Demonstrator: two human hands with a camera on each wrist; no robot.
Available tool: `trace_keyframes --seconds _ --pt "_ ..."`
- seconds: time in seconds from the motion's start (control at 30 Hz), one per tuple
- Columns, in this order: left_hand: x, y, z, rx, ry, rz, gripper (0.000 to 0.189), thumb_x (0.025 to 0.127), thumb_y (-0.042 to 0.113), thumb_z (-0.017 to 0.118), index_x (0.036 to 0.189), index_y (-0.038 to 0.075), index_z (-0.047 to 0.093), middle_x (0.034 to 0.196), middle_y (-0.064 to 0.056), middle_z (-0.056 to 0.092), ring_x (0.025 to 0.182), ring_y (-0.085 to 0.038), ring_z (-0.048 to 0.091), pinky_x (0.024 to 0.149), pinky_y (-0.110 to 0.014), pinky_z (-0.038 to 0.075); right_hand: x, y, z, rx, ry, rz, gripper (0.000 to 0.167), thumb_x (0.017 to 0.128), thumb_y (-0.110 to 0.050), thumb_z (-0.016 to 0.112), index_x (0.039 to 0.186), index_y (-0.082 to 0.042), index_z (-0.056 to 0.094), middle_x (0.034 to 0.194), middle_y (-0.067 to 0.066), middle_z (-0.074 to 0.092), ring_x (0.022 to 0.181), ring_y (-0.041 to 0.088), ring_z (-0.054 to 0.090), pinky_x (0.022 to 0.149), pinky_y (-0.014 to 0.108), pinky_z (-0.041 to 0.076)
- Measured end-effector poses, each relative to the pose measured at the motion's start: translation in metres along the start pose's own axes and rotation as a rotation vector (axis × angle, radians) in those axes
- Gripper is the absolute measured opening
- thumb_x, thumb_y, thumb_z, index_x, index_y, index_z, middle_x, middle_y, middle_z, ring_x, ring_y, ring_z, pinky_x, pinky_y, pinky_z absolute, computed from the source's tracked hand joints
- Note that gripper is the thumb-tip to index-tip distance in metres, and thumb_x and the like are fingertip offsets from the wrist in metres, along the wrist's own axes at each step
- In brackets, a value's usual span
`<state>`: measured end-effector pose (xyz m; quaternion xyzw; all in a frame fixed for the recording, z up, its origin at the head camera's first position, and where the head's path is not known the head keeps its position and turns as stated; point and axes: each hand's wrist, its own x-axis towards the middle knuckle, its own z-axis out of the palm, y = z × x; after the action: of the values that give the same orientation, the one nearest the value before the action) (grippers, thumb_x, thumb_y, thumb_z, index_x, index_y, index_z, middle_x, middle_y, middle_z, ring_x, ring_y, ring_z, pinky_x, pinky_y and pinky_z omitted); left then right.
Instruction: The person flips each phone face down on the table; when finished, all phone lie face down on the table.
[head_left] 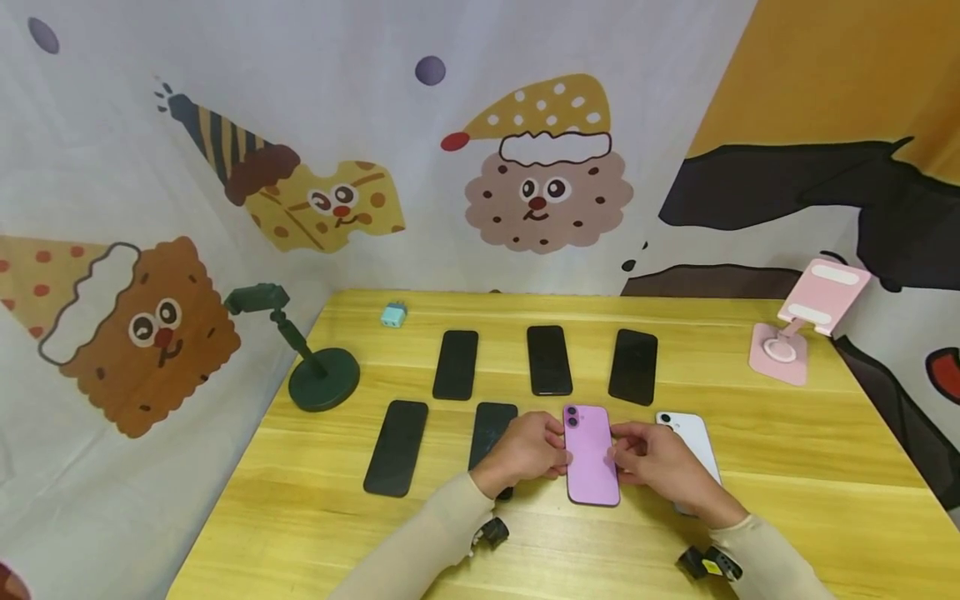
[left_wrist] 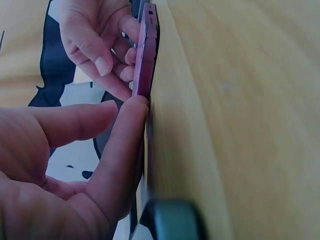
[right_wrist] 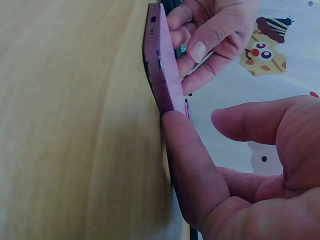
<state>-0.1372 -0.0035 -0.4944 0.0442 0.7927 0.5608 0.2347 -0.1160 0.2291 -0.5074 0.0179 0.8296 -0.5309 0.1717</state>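
A pink phone [head_left: 591, 462] with two camera lenses lies back side up near the front middle of the table. At its left edge is my left hand [head_left: 527, 447], the fingertips touching the side of the phone. My right hand [head_left: 658, 462] touches the opposite edge in the same way. In the left wrist view the phone's bottom edge [left_wrist: 146, 60] shows its charging port, and the thumb [left_wrist: 80, 121] stands off it. The right wrist view likewise has the right thumb [right_wrist: 250, 120] apart from the phone.
A black phone [head_left: 492, 421] is partly under my left hand, a white phone [head_left: 695, 439] partly under my right. Another black phone [head_left: 396, 447] lies further left; three more [head_left: 549, 360] form a back row. Around them stand a green stand [head_left: 324, 379], blue charger [head_left: 393, 314] and pink stand [head_left: 780, 352].
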Motion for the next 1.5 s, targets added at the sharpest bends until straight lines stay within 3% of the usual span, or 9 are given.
trace_keyframes --seconds 0.2,0.47,0.67,0.83,1.03,1.23,1.37,1.5 --pt "-0.004 -0.003 -0.006 0.036 -0.009 0.011 0.035 0.094 0.009 0.079 0.126 -0.001 0.069 0.097 -0.003 0.069 0.073 -0.017 0.073 0.064 -0.032 0.064 -0.002 -0.007 -0.002 0.018 0.011 0.016 0.050 0.100 -0.014 0.071 0.143 0.008 0.056 0.109 0.018 0.064 0.093 0.023 0.072 0.074 0.034 0.066" --pt "-0.016 -0.005 -0.026 0.016 -0.035 0.073 0.033 0.100 0.024 0.075 0.128 0.009 0.067 0.112 -0.003 0.069 0.090 -0.017 0.071 0.075 -0.033 0.062 0.003 -0.022 0.005 -0.034 0.049 -0.070 0.051 0.101 -0.020 0.072 0.144 0.004 0.059 0.108 0.016 0.071 0.086 0.020 0.071 0.069 0.031 0.064" --pt "-0.023 -0.017 -0.046 -0.017 -0.024 0.130 0.039 0.101 0.025 0.074 0.134 0.006 0.063 0.125 -0.011 0.066 0.102 -0.017 0.067 0.080 -0.031 0.059 0.010 -0.030 0.022 -0.038 0.033 -0.153 0.048 0.101 -0.018 0.071 0.143 0.002 0.060 0.103 0.014 0.070 0.077 0.020 0.067 0.066 0.029 0.060" --pt "-0.030 -0.028 -0.065 -0.018 0.022 0.157 0.044 0.103 0.021 0.072 0.142 0.006 0.060 0.131 -0.017 0.063 0.104 -0.019 0.066 0.086 -0.033 0.060 0.017 -0.038 0.037 -0.018 0.018 -0.212 0.046 0.100 -0.014 0.070 0.142 0.002 0.061 0.107 0.013 0.070 0.085 0.022 0.070 0.069 0.030 0.062" --pt "-0.039 -0.034 -0.086 0.009 0.090 0.134 0.046 0.102 0.019 0.073 0.144 0.008 0.059 0.132 -0.016 0.063 0.107 -0.022 0.066 0.090 -0.038 0.060 0.024 -0.044 0.055 -0.011 -0.008 -0.286 0.051 0.101 -0.015 0.072 0.144 0.008 0.056 0.115 0.016 0.070 0.094 0.022 0.072 0.073 0.026 0.061" --pt "-0.048 -0.042 -0.099 0.058 0.133 0.094 0.050 0.099 0.018 0.076 0.146 0.012 0.060 0.138 -0.016 0.061 0.116 -0.028 0.061 0.099 -0.046 0.056 0.029 -0.052 0.073 -0.035 -0.016 -0.281 0.053 0.101 -0.016 0.072 0.147 0.004 0.056 0.124 0.017 0.069 0.101 0.017 0.072 0.081 0.022 0.058" --pt "-0.052 -0.046 -0.103 0.077 0.126 0.058 0.056 0.096 0.017 0.079 0.148 0.016 0.059 0.146 -0.016 0.057 0.128 -0.034 0.058 0.109 -0.055 0.050 0.031 -0.056 0.084 -0.056 -0.019 -0.266 0.055 0.100 -0.019 0.073 0.149 0.000 0.055 0.131 0.014 0.069 0.111 0.020 0.072 0.087 0.024 0.058" --pt "-0.056 -0.049 -0.107 0.034 0.099 0.028 0.061 0.095 0.016 0.081 0.151 0.019 0.057 0.153 -0.018 0.053 0.135 -0.037 0.055 0.112 -0.057 0.048 0.032 -0.058 0.092 -0.047 -0.041 -0.250 0.057 0.101 -0.022 0.072 0.150 -0.001 0.054 0.138 0.015 0.066 0.119 0.026 0.069 0.095 0.034 0.060"
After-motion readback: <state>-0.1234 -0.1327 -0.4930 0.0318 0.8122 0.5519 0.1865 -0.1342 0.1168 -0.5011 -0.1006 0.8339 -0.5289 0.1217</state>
